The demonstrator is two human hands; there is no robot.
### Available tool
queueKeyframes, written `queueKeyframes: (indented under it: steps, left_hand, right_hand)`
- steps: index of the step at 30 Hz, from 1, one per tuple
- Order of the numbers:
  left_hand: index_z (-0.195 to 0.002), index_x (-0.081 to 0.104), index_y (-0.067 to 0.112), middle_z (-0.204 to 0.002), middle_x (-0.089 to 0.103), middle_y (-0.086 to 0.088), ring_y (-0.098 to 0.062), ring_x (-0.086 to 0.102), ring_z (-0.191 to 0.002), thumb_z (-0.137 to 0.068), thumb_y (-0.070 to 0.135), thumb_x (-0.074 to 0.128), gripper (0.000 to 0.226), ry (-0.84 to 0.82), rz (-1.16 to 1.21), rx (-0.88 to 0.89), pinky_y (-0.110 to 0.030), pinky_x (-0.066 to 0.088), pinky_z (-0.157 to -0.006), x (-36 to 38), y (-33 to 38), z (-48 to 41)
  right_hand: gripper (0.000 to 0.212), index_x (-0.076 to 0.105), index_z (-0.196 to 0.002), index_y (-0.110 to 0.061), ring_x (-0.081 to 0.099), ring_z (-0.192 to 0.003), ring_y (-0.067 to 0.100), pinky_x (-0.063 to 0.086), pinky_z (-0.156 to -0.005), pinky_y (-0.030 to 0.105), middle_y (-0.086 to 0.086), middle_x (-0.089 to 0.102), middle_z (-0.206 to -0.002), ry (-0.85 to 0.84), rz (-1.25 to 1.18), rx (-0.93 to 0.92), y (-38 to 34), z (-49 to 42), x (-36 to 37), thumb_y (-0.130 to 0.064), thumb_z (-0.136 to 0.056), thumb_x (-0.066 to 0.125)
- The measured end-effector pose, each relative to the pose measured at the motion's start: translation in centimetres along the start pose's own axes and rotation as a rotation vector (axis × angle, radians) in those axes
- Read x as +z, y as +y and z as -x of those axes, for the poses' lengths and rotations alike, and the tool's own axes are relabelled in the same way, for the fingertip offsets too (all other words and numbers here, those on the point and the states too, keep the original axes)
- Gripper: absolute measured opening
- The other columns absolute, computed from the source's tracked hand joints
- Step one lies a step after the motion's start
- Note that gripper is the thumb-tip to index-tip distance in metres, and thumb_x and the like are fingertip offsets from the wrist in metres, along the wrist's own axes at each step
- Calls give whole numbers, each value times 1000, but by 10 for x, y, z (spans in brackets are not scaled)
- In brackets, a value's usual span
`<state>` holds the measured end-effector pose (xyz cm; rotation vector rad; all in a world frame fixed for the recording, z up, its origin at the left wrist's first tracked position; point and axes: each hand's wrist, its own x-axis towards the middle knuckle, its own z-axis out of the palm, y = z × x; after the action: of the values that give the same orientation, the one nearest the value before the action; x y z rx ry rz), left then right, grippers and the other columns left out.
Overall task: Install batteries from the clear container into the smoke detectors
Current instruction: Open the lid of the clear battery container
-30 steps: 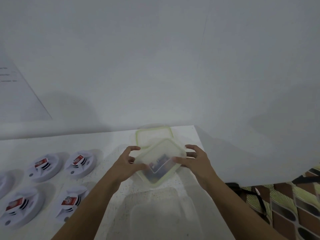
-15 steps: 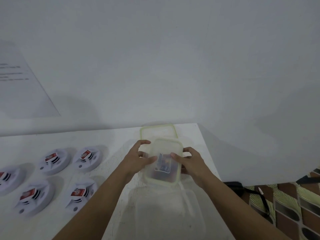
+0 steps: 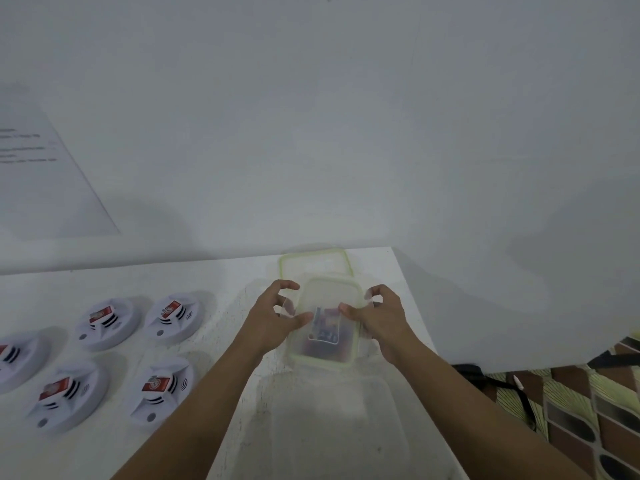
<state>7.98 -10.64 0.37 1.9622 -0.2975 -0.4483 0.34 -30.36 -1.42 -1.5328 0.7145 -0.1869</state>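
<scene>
A clear container with a green-rimmed lid [image 3: 327,303] sits on the white table [image 3: 214,278], and batteries [image 3: 323,332] show through it. My left hand [image 3: 273,317] grips its left side, thumb on the lid. My right hand [image 3: 379,318] grips the right side, thumb on the lid too. Several white smoke detectors lie to the left, each with a red battery in it, such as the nearest one [image 3: 157,389] and another [image 3: 171,315] farther back.
A second green-rimmed lid [image 3: 313,263] lies just behind the container. A larger clear tub [image 3: 332,427] stands in front of it. The table's right edge [image 3: 412,306] drops to a patterned floor [image 3: 588,403]. A paper sheet [image 3: 38,174] hangs on the wall.
Both hands turned the lidded container from a slanted position to square with the table. My view has shifted slightly to the right.
</scene>
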Motion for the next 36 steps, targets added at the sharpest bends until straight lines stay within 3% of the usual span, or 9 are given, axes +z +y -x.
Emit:
queueKeyframes:
  steps: [4, 7, 12, 15, 19, 24, 30, 33, 36]
  left_hand:
    - [-120, 53, 40, -106, 60, -3, -20, 65, -82, -85, 30, 80, 45, -45, -37, 6, -32, 58, -70, -2, 2, 0]
    - [-120, 51, 42, -104, 62, -4, -20, 66, -78, -83, 33, 81, 48, -49, -80, 34, -38, 59, -77, -4, 5, -3]
    - [-113, 55, 41, -106, 65, -1, -19, 65, -88, -80, 34, 84, 44, -45, -114, 43, -44, 59, -88, -7, 11, -11]
    - [-108, 57, 43, -108, 64, 3, -16, 62, -80, -81, 33, 84, 39, -49, -118, 67, -42, 57, -86, -8, 14, -13]
    - [-104, 62, 36, -110, 63, 1, -15, 60, -79, -82, 31, 83, 31, -49, -144, 90, -36, 55, -81, -11, 17, -11]
    - [-102, 65, 33, -109, 63, 1, -19, 63, -93, -86, 34, 78, 21, 29, -133, 130, -31, 51, -80, -20, 28, 0]
    - [-108, 64, 36, -119, 63, 9, -11, 63, -107, -94, 45, 64, 17, 81, -176, 282, -32, 48, -86, -48, 76, 12]
    - [-106, 65, 36, -120, 66, 12, -9, 65, -109, -99, 48, 52, 19, 100, -20, 283, -37, 52, -91, -56, 105, 25]
    - [-122, 57, 25, -118, 71, -1, -21, 73, -103, -94, 58, 52, 44, 55, 279, 227, -40, 56, -93, -56, 122, 40]
  right_hand:
    - [61, 52, -97, -12, 62, -62, 25, 54, -57, 36, 11, 68, -94, -20, 175, -36, -8, 9, -12, -39, -63, 95]
    - [66, 54, -101, -12, 62, -54, 20, 54, -53, 31, 11, 69, -88, -14, 228, -49, -13, 17, -15, -44, -61, 95]
    - [61, 49, -97, -11, 63, -53, 24, 57, -52, 31, 18, 72, -83, -26, 110, 3, -13, 31, -10, -38, -66, 94]
    - [55, 48, -92, -9, 66, -54, 31, 60, -54, 36, 24, 73, -80, -79, 1, 35, -9, 40, -11, -33, -70, 92]
    - [31, 55, -88, -10, 73, -66, 35, 64, -63, 49, 22, 73, -87, -62, 2, 1, -7, 45, -16, -27, -85, 81]
    - [22, 60, -103, -7, 70, -65, 32, 56, -58, 33, 18, 72, -83, -144, -168, -89, -32, 54, -17, -19, -92, 74]
    - [11, 66, -104, -16, 66, -78, 19, 55, -65, 30, 11, 71, -94, -173, -159, -389, -77, 58, -5, -23, -97, 67]
    - [5, 65, -101, -22, 61, -82, 11, 51, -67, 22, -6, 67, -91, -119, 2, -664, -93, 59, 0, -25, -97, 66]
    - [7, 67, -103, -28, 58, -90, 6, 40, -75, 11, -18, 67, -97, -94, 245, -905, -96, 57, 3, -26, -97, 66]
